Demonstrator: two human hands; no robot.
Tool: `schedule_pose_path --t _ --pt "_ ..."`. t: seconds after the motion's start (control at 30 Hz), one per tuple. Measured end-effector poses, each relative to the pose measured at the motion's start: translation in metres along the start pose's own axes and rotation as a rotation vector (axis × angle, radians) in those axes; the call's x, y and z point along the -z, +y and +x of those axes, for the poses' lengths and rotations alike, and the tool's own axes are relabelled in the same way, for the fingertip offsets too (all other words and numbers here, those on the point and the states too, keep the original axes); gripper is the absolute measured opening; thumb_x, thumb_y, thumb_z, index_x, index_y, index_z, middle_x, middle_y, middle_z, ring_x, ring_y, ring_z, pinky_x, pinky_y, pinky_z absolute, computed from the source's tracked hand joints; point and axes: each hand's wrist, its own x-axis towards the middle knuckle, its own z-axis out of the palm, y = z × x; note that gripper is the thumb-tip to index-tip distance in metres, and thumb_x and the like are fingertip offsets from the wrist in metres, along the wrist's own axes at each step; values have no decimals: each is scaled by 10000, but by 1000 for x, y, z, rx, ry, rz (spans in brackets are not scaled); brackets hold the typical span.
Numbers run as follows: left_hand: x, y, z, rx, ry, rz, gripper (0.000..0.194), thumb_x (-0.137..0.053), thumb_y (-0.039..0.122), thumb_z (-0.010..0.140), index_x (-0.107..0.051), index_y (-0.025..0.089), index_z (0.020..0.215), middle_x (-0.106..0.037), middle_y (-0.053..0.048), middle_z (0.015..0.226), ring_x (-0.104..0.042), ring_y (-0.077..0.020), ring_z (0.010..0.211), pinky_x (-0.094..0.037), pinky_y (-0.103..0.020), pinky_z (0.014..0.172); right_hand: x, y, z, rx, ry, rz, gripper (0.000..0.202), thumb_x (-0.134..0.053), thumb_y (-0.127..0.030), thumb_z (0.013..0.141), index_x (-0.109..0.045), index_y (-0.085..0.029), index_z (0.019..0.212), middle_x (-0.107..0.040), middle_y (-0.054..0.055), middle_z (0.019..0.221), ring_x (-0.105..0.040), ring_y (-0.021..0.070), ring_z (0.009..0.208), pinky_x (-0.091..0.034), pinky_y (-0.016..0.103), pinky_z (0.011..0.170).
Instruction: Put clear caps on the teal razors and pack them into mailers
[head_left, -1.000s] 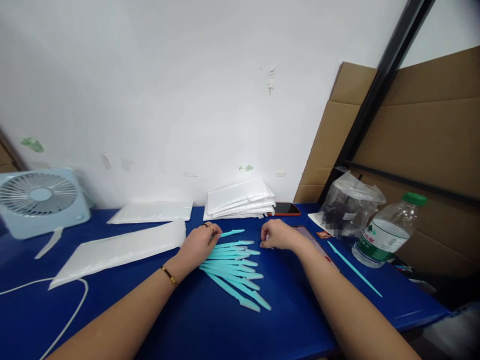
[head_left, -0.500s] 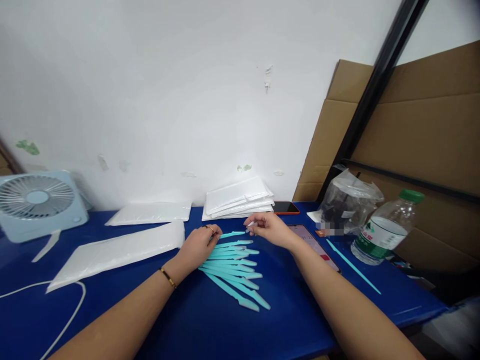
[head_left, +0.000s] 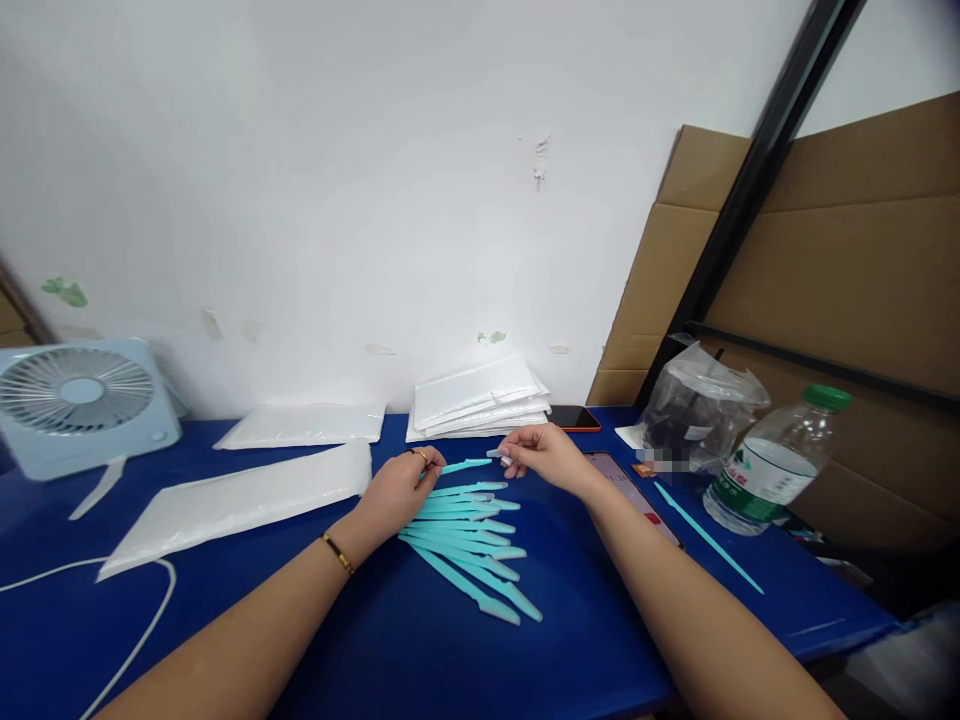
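My left hand (head_left: 401,490) pinches a turquoise eyebrow razor (head_left: 466,465) by its handle, its narrow head pointing right. A small translucent blade cap (head_left: 494,453) sits between the fingertips of my right hand (head_left: 541,458), just beyond the razor's tip. Cap and razor look slightly apart. Below them, several more turquoise eyebrow razors (head_left: 461,545) lie fanned out on the blue table (head_left: 420,665), heads toward the right. My left wrist and palm hide part of their handle ends.
White padded packets lie stacked (head_left: 480,395) by the wall and singly at left (head_left: 247,500). A small fan (head_left: 82,400) stands far left. To the right are a phone (head_left: 626,490), a lone turquoise stick (head_left: 709,537), a bagged cup (head_left: 694,410) and a water bottle (head_left: 780,465).
My right hand has shifted slightly right, and the small cap now shows more clearly at its fingertips, apart from the razor. My left hand keeps its hold on the razor.
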Motion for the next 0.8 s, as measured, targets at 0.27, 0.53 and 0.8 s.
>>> schedule_pose_path --t 0.27,0.53,0.8 --pt "0 1 1 27 -11 -53 228 -356 330 871 -549 210 876 -603 -6 753 -558 -167 712 -382 -264 626 -9 -2 -1 2 -93 -44 343 -583 -433 758 -646 -119 880 -627 31 651 -618 129 551 -487 237 539" --pt "-1 0 1 31 -4 -82 230 -362 332 863 -556 208 875 -599 -5 745 -548 -162 698 -374 -260 620 -3 2 2 18 40 11 305 -609 -398 746 -630 -121 872 -623 40 697 -609 117 565 -488 234 559" --pt "0 2 2 22 -22 -122 221 -372 335 859 -552 205 861 -602 -3 753 -550 -159 708 -383 -261 643 -10 0 1 7 -49 52 291 -638 -391 716 -630 -128 841 -623 25 669 -622 130 573 -487 236 542"
